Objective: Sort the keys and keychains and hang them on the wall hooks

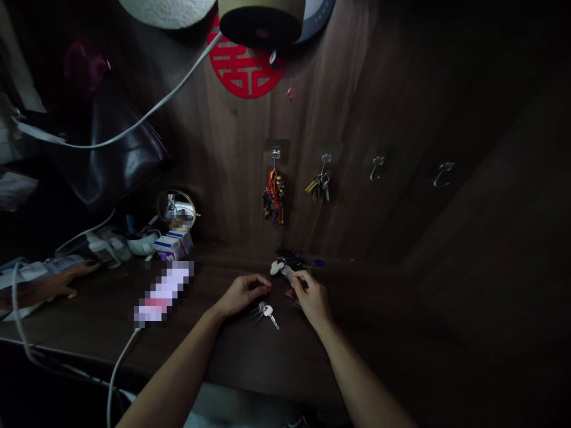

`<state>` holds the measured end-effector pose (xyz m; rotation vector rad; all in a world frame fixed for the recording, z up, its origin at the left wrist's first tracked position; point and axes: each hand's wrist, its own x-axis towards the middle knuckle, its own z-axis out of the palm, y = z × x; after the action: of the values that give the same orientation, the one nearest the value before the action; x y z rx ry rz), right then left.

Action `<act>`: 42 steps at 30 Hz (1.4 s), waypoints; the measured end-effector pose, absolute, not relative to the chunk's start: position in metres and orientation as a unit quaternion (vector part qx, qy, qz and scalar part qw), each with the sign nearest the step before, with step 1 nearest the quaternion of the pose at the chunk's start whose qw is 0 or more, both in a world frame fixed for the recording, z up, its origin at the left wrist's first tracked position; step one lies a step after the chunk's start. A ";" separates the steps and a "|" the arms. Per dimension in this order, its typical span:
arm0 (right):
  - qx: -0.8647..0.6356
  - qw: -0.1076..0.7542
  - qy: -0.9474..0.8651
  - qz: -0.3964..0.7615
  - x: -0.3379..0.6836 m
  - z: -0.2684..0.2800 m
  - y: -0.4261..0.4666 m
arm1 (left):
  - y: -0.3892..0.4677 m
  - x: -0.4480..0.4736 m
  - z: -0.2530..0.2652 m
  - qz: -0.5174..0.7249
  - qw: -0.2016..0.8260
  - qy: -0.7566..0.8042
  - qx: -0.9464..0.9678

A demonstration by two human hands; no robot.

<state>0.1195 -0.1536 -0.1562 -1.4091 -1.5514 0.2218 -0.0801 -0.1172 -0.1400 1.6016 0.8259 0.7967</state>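
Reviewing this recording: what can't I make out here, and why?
All in the head view:
Left hand: whether its palm holds anything; its own curl hides that.
Dark items beyond the right hand: blurred by dim light.
Silver keys: teeth too small.
Lit object: pixelation hides its details.
Red ornament: top hidden by the cylindrical device, itself cut off by the top edge.

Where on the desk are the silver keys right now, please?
In the head view's lower middle, the silver keys lie on the desk, just below the left hand and left of the right hand.
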 end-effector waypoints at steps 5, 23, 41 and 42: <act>-0.612 0.472 -0.631 0.071 0.120 -0.157 -0.153 | -0.126 -0.091 -0.127 0.250 0.477 0.325 0.777; -0.608 0.456 -0.649 0.037 0.118 -0.155 -0.154 | -0.116 -0.086 -0.143 0.288 0.348 0.325 0.831; -0.480 0.414 -0.770 0.068 0.091 -0.148 -0.162 | -0.106 -0.069 -0.149 0.452 0.392 0.451 0.662; -0.479 0.413 -0.772 0.064 0.090 -0.149 -0.161 | -0.106 -0.069 -0.150 0.458 0.399 0.448 0.655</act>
<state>0.0904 -0.1610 -0.1491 -1.2059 -1.9413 0.1612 -0.0686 -0.1060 -0.1497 1.6591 1.1349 1.1604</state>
